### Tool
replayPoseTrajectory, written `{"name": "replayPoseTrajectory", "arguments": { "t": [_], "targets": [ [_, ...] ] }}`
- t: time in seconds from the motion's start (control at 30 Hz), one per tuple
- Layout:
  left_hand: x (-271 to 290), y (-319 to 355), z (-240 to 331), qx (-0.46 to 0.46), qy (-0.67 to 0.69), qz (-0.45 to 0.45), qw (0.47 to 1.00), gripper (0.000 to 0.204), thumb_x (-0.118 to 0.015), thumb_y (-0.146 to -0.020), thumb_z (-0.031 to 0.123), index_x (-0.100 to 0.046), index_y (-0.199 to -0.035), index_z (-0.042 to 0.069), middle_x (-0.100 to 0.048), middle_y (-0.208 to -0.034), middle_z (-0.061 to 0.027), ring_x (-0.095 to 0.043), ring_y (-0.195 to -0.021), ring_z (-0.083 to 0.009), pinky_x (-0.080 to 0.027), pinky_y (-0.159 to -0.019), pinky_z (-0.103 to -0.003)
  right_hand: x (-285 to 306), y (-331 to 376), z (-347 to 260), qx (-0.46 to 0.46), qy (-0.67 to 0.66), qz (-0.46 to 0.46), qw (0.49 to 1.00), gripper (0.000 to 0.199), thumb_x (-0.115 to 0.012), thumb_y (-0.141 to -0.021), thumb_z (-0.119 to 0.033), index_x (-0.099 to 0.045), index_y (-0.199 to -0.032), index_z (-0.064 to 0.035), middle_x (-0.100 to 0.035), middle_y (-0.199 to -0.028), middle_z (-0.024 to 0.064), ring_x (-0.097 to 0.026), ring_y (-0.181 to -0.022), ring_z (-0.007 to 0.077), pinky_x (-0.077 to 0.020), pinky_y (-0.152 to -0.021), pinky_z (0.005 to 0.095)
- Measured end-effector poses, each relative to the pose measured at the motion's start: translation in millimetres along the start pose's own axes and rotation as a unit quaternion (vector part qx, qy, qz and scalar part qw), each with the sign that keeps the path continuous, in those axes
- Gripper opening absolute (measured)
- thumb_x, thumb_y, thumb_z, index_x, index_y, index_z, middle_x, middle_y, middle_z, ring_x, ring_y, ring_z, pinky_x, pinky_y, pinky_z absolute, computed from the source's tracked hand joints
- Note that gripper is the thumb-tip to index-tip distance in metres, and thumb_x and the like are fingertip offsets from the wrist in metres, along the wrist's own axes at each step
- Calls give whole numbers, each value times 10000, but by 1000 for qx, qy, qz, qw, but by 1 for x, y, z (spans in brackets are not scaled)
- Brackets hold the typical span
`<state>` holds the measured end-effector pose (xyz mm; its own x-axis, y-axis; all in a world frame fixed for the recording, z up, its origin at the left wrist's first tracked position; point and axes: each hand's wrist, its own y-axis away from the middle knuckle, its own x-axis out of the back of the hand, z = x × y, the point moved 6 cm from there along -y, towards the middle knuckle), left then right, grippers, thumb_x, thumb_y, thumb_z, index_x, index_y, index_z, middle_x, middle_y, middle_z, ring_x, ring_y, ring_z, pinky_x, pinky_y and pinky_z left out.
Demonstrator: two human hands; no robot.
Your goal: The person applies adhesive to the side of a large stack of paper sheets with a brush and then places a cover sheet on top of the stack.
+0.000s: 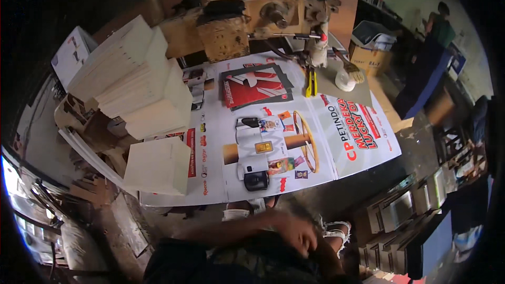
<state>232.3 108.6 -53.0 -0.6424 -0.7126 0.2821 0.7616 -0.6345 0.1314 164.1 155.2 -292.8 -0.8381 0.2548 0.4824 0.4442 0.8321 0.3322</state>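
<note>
My left hand (296, 233) is drawn back against my body, below the table's near edge. Its forearm crosses in front of me from the left, and its fingers curl in next to my right forearm (327, 259). Whatever they may hold is hidden. My right hand is covered or lost in shadow, so its fingers do not show. Ahead lies a small pile of red and black printed covers (256, 87) on a large printed sheet (310, 171). A yellow cutter knife (311, 82) rests to their right. Beyond it, a brush (353, 70) leans over a small white pot (344, 81).
Tall stacks of white page blocks (134, 81) stand at the left, with a lower block (158, 165) nearer me. A wooden and metal machine (223, 29) fills the back. Several thick books (407, 231) are piled at lower right. Another person (432, 55) stands at far right.
</note>
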Motion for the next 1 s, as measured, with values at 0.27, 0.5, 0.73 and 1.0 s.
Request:
{"name": "replayPoseTrajectory", "arguments": {
  "t": [0.27, 0.5, 0.73, 1.0],
  "targets": [
    [266, 268, -38, 312, -474, 649, 506, 792, -772, -768, 510, -491, -1454, 233, -480, -1479, -160, -427, -1377, -366, -263, -1176, -518, -30, -5, -37, 29, 34, -33, 998, 400, -546, -943, -188, -570, -1303, -17, -672, -950, 159, -619, -772, 263, -500, -719, 410],
    [261, 282, -99, 285, -516, 607, 533, 707, -660, -787, 95, -513, -1446, 304, -506, -1447, -188, -435, -1350, -434, -299, -1168, -494, -25, -14, -38, 25, 40, -34, 998, 384, -550, -955, -200, -585, -1295, -26, -678, -968, 143, -626, -783, 239, -505, -732, 397],
    [284, 343, -63, 364, -405, 736, 403, 680, -646, -805, 86, -497, -1456, 212, -675, -1191, -155, -645, -1075, -365, -375, -1075, -522, -29, -28, -60, 42, 32, -56, 997, 369, -554, -967, -212, -599, -1287, -35, -685, -987, 126, -633, -795, 216, -510, -746, 385],
    [300, 253, -73, 270, -554, 576, 537, 603, -625, -858, 111, -463, -1438, 73, -509, -1434, -199, -501, -1321, -332, -372, -1123, -457, -26, -24, -57, 42, 23, -72, 996, 353, -559, -981, -226, -616, -1278, -45, -692, -1008, 106, -640, -807, 189, -515, -761, 371]
  ]
}}
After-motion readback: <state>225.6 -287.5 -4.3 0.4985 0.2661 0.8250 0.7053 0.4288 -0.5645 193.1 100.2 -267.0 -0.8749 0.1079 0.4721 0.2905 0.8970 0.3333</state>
